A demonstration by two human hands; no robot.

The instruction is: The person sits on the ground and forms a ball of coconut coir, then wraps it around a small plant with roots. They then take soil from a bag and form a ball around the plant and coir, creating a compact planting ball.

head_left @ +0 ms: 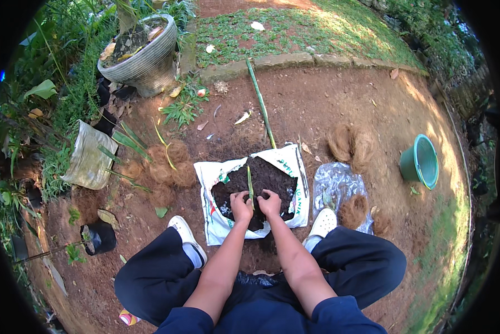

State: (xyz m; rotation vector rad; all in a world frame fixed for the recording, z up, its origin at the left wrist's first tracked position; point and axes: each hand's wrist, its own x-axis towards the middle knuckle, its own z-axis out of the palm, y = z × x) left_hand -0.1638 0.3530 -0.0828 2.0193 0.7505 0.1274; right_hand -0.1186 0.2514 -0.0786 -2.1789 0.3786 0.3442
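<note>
A torn white sack (211,173) lies on the ground between my feet, its opening showing dark soil (280,181). A long, narrow green leaf with yellowish edges (250,179), like a snake plant cutting, stands upright in the middle of that soil. My left hand (241,207) is curled low against the leaf's left side, its fingers closed at the base. On the other side my right hand (270,204) rests on the soil, thumb and fingers bent and apart, close to the leaf. The fingertips are partly hidden by soil.
Clumps of brown fibre (172,162) and several cut leaves (130,140) lie to the left. At right are a clear plastic bag (330,181), more fibre (353,146) and a green bucket (419,161). A green stalk (259,100) lies beyond the sack. A large planter (144,69) stands far left.
</note>
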